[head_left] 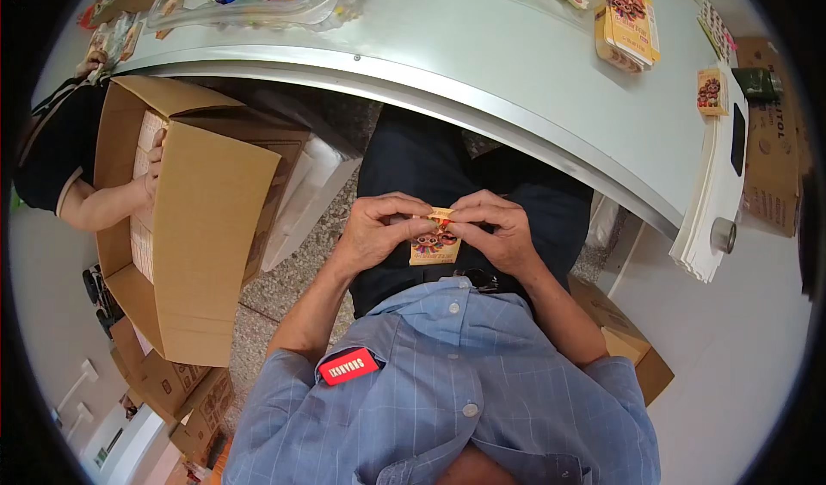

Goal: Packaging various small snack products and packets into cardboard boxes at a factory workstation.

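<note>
A small yellow-and-orange printed card packet (434,251) with a cartoon figure is held upright over my lap. My left hand (374,231) grips its upper left side, thumb across the front. From the other side, my right hand (502,231) pinches the top right part, with its thumb close to the left one. Both sets of fingertips meet near the upper edge and partly cover the print. Whether the packet is open at the top, I cannot tell. A stack of similar yellow packets (626,29) stands on the table, and a smaller pile (712,92) lies at its right.
The table (482,63) edge curves above my knees. A clear plastic tub (335,7) of colourful wrapped pieces sits far left. A large open cardboard box (202,253) stands at my left, with another person's hand (155,165) inside. White sheets (705,210) bear a metal cylinder (724,235).
</note>
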The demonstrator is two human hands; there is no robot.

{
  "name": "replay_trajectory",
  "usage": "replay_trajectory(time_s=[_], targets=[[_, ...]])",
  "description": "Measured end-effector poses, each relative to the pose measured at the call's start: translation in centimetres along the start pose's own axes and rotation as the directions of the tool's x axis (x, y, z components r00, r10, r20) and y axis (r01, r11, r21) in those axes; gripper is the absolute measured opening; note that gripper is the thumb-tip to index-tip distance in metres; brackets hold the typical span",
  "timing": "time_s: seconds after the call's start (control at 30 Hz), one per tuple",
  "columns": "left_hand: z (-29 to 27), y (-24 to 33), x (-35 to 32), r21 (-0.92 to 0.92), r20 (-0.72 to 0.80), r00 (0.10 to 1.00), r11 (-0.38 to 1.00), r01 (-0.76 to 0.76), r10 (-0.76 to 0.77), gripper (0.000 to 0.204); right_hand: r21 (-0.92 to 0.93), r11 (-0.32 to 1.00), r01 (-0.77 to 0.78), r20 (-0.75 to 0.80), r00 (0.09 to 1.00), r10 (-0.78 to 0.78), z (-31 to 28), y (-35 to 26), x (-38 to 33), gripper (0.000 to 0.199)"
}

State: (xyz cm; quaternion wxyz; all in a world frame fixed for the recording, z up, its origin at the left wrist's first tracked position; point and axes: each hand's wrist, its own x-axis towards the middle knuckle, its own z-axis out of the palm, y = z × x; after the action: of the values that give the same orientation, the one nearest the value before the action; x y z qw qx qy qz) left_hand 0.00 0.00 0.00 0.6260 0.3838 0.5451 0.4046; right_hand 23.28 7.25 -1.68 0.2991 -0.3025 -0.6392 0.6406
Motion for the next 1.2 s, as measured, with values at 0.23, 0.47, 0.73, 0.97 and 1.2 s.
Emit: replay_trajectory(time_s=[0.23,0.47,0.73,0.97,1.2], targets=[[0.4,2.0,-0.1,0.095,-0.056,0.962,0.961,-0.261,0.267,0.017,-0.086,0.996,-0.012,0.025,1.0,0.014,-0.4,-3.9,0.8,0.029],[1.4,7.6,0.4,0.579,0.175,0.639,0.446,-0.682,0.749,0.032,-0.408,0.865,0.29,-0.007,0.947,-0.321,-1.7,-6.6,2.3,0.034],[0.7,6.9,-0.5,-0.138,-0.299,0.953,0.986,-0.096,0.051,0.05,-0.64,0.6,0.48,0.115,0.832,-0.542,0.0,-6.4,1.0,0.025],[0.9,5.4,0.0,-0.148,-0.25,0.95,0.962,-0.23,0.188,0.047,-0.357,0.88,0.314,-0.03,0.937,-0.347,-1.0,-6.2,1.4,0.055],[1.1,6.5,0.4,0.151,0.008,0.969,0.958,-0.245,0.247,0.048,-0.35,0.87,0.347,0.13,0.938,-0.322,-3.7,-6.8,4.8,0.047]])
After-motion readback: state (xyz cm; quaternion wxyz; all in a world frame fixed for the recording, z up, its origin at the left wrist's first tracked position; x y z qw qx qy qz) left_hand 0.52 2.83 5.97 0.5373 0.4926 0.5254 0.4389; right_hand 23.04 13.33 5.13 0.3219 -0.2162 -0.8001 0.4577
